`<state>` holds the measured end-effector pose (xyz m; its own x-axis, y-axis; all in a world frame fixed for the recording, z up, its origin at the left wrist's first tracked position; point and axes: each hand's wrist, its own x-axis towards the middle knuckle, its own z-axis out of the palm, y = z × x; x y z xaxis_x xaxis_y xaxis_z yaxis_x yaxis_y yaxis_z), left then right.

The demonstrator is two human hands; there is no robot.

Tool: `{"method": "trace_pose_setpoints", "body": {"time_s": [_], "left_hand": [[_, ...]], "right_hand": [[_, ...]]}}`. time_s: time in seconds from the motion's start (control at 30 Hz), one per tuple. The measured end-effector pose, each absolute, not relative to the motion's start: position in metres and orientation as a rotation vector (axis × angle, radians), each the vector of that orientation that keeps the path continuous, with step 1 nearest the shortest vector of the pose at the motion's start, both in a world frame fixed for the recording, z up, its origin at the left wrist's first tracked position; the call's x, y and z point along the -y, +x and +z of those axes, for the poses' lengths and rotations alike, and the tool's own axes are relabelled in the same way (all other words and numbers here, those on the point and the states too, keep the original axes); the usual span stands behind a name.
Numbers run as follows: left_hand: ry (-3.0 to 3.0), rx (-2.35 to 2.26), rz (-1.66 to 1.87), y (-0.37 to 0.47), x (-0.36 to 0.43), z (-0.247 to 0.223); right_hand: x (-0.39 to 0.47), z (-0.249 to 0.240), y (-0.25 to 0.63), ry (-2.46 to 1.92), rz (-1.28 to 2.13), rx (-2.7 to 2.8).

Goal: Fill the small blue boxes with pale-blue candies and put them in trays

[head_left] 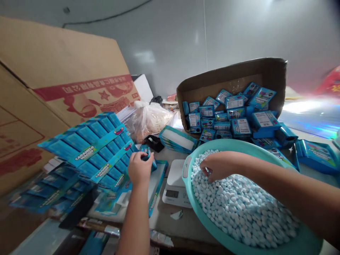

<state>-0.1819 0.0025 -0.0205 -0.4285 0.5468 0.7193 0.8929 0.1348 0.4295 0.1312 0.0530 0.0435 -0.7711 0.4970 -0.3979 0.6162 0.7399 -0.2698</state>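
My left hand point(140, 167) is closed around a small blue candy box point(152, 160), held above an open blue tray point(156, 187). Most of the box hides behind the fingers. At the left rim of a large turquoise basin point(189, 193), my right hand point(216, 165) dips into a heap of pale blue and white candies point(239, 202). Its fingers are curled among the candies, and the fingertips are partly covered. Between the hands sits a white digital scale point(177, 194), partly tucked beside the basin.
Blue display trays point(98, 148) packed with boxes are stacked at left, before a big carton point(66, 71). Behind the basin, a tilted cardboard box point(231, 72) holds many blue boxes. A tape dispenser point(154, 142), flat blue sleeves point(177, 138) and a plastic bag point(148, 118) lie at the back.
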Motion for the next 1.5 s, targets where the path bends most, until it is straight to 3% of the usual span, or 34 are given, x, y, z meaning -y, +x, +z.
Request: {"method": "trace_pose_setpoints", "body": {"time_s": [0.23,0.57,1.5], "left_hand": [[-1.442,1.952,-1.103,-0.177,-0.013,-0.056],[-1.919,1.755,-1.003,-0.196,-0.001,-0.055],[-2.027,1.825,-1.144,-0.196,-0.013,-0.07]], "right_hand": [[-0.055,0.041,0.131,0.847,-0.554,-2.668],[-0.057,0.035,0.13,0.799,-0.622,-2.753],[-0.065,0.031,0.129,0.857,-0.74,-2.634]]}}
